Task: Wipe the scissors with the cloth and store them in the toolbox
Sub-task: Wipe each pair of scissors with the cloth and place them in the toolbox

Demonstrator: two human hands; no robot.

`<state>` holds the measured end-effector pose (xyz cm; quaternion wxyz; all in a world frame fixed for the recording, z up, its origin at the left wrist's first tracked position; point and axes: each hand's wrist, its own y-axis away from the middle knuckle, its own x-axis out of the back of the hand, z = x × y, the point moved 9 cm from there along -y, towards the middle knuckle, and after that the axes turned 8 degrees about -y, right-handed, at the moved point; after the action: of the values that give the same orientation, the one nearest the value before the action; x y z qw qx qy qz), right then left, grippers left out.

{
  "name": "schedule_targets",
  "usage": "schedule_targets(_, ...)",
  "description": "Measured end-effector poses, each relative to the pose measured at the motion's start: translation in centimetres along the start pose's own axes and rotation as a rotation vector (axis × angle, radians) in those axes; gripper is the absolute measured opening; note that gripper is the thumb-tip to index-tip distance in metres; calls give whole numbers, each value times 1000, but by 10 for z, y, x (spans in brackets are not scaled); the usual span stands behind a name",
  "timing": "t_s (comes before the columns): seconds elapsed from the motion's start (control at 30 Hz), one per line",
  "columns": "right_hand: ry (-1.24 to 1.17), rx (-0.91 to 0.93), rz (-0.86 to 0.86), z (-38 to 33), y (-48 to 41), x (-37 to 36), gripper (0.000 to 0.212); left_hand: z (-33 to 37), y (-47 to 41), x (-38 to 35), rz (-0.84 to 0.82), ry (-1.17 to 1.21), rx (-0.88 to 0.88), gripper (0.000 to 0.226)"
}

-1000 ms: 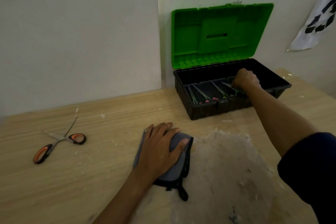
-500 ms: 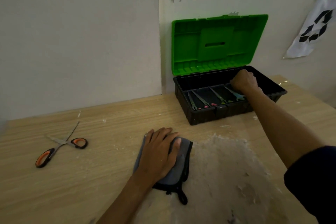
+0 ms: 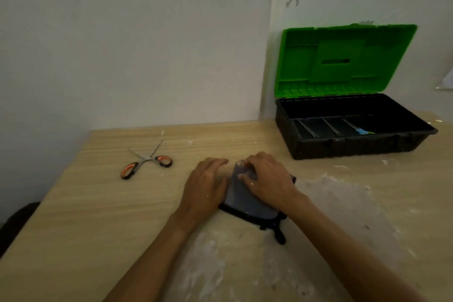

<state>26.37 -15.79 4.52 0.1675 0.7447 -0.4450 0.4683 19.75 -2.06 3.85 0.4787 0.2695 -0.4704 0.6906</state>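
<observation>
Orange-handled scissors lie spread open on the wooden table, far left of my hands. A grey cloth with a black edge lies on the table in front of me. My left hand rests flat against the cloth's left edge. My right hand lies on top of the cloth, fingers curled on its far corner. The black toolbox stands open at the back right with its green lid up. Scissors with a blue handle lie in its tray; other scissors there are barely visible.
White dust patches cover the table's right and near parts. Walls meet in a corner just behind the toolbox. The table's left edge drops off at the left, with a dark object below it. A paper sheet hangs on the right wall.
My right hand has left the toolbox and come back onto the cloth. My left hand slid to the cloth's left edge. The view has swung left.
</observation>
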Motion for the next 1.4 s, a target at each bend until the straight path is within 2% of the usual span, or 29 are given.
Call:
schedule_targets(0.1, 120, 5, 18, -10, 4, -11, 40, -63, 5, 48, 177, -140, 237, 32)
schedule_targets(0.17, 92, 44, 70, -22, 6, -10, 36, -107, 14, 78, 255, -237, 438, 32)
schedule_targets(0.27, 11, 68, 55, -40, 4, -17, 32, -156, 33, 93, 193, -333, 659, 46)
schedule_targets(0.33, 16, 66, 53, -44, 3, -19, 32, -171, 38, 92, 134, -364, 712, 45)
schedule_targets(0.43, 2, 53, 72, -39, 5, -15, 31, -176, 38, 92, 166, -343, 699, 38)
schedule_targets(0.57, -135, 65, 118, -38, 4, -7, 25, -167, 36, 98, 278, -148, 633, 40)
schedule_targets(0.67, -363, 24, 171, -41, 4, -5, 32, -126, 28, 98, 361, -64, 475, 39)
schedule_targets(0.77, -602, -96, 142, -38, 4, -11, 42, -70, 26, 90, 427, 16, 298, 38)
schedule_targets(0.87, -867, -175, 109, -30, 7, -13, 39, -26, 28, 83, 457, 58, 147, 39)
schedule_targets(0.97, -1101, -265, 70, -21, 14, -12, 37, -10, 29, 84, 489, 112, 93, 40)
schedule_targets(1.03, -1158, -295, 58, -18, 17, -10, 36, -17, 32, 80, 508, 282, 196, 48)
schedule_targets(1.07, -1175, -307, 67, -18, 19, -9, 36, -27, 34, 74, 495, 437, 319, 54)
schedule_targets(1.13, -1211, -313, 111, -17, 21, -7, 36, -40, 38, 44, 355, 842, 588, 60)
schedule_targets(1.17, -1216, -310, 134, -17, 22, -5, 37, -36, 39, 26, 253, 1032, 657, 58)
schedule_targets(1.23, -1199, -296, 161, -19, 25, -4, 36, -23, 42, 4, 127, 1248, 700, 44)
schedule_targets(1.3, -1186, -273, 174, -24, 28, -7, 35, -12, 43, -2, 92, 1330, 695, 29)
schedule_targets(1.4, -1173, -228, 204, -31, 33, -12, 32, 2, 42, -6, 34, 1415, 638, 23)
